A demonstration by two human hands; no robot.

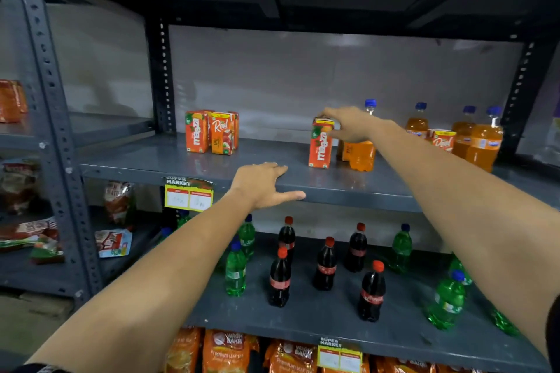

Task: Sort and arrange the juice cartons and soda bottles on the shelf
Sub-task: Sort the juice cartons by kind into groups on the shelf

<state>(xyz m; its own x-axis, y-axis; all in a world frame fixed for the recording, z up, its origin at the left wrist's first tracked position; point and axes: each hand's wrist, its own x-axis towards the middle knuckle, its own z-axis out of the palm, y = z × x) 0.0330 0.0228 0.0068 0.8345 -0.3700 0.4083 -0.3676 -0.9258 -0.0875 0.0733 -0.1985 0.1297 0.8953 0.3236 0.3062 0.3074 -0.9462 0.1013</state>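
Maaza carton [320,142] is stood upright on the middle shelf [188,166], its long side pointing up, right beside an orange soda bottle [360,154]. Its top is pinched by the right hand [351,126], which is much nearer to it. The left hand [263,183] is laid flat and spread on the shelf edge. The other cartons [212,132] are grouped well to the left, so a move that way seems needed.
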